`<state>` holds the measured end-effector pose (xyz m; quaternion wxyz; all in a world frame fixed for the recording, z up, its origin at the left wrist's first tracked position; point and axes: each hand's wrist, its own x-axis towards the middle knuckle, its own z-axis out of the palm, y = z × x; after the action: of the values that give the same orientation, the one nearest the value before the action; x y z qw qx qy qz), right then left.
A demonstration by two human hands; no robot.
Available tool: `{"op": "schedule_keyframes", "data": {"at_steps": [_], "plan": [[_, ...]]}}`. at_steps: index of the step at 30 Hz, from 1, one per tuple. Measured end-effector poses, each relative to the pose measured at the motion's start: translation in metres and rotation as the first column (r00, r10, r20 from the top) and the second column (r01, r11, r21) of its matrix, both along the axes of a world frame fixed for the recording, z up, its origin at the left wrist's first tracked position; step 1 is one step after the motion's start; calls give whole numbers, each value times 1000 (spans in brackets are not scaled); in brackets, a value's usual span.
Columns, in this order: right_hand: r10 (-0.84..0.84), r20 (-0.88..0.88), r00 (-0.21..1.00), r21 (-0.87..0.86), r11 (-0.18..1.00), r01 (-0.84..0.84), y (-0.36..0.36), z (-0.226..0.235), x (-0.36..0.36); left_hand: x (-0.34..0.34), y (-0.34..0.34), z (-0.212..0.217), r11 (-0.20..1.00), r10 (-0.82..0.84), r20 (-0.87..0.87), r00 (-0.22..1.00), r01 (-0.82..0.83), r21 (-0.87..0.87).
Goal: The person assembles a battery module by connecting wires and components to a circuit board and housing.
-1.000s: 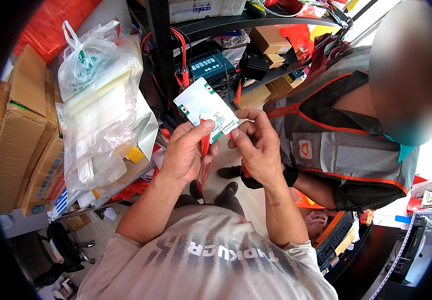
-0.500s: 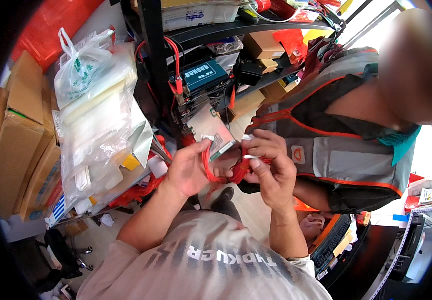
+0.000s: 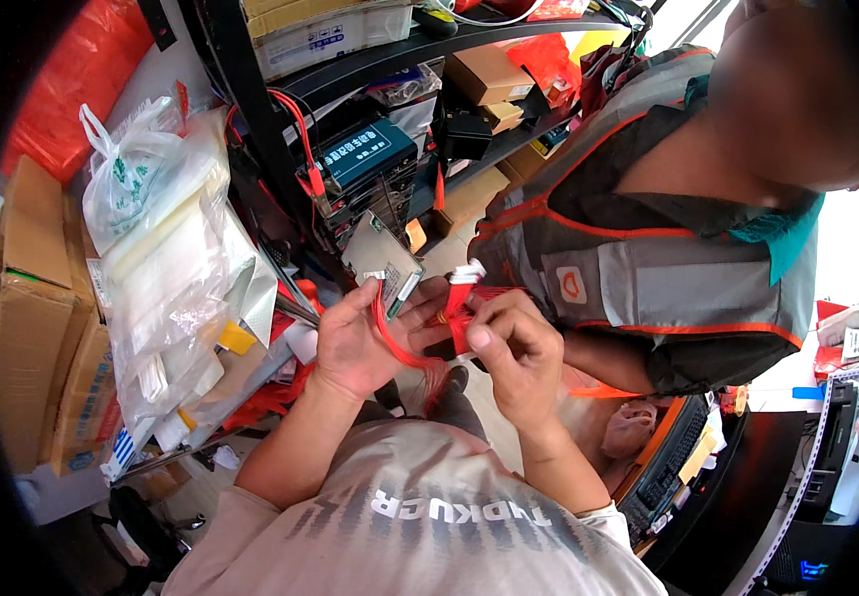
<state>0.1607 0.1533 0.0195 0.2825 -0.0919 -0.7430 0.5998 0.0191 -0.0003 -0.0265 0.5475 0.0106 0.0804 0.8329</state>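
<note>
My left hand [image 3: 355, 343] is palm up, with its thumb against the white connector of a red wire harness [image 3: 390, 333]. The red strands trail down across the palm and fingers. Just beyond the thumb is a flat, silvery rectangular board [image 3: 382, 250] with green edges; what supports it is hidden. Close by on the right, my right hand [image 3: 519, 348] pinches a folded bundle of red wires [image 3: 457, 323]. White connectors [image 3: 466, 271] stick up at the top of this bundle. Some fingertips are hidden behind the wires.
A person in a grey vest [image 3: 648, 288] with orange trim stands close at the right. Beyond my hands, a black shelf [image 3: 350, 65] holds boxes and a blue-topped device [image 3: 365, 154]. Plastic bags [image 3: 176, 268] and cardboard boxes [image 3: 37, 318] are at the left. A keyboard [image 3: 663, 462] lies lower right.
My right hand has moved slightly left and down, and its wire bundle now stands more upright with the connectors on top. My left hand has shifted left, its palm more open. The view has turned slightly.
</note>
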Motion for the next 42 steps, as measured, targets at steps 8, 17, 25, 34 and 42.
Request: {"op": "schedule_keyframes", "data": {"at_steps": [8,17,25,34,42], "plan": [[84,131,988,-496,868,-8,0,18,-13,1,-8,-13,1000,10,-54,999,-10,-11],[227,129,965,-640,763,-94,4,8,-18,-4,-17,-11,994,58,-81,995,-65,-90],[214,80,974,-547,826,-136,-11,-4,-33,-11,-15,-16,970,173,-103,980,-187,-152],[86,23,996,-443,894,-67,-23,0,-69,-13,-7,2,914,336,-130,933,-356,-193],[125,35,992,-629,774,-76,-14,-4,-76,-19,-9,4,900,323,-189,927,-363,-242]]}}
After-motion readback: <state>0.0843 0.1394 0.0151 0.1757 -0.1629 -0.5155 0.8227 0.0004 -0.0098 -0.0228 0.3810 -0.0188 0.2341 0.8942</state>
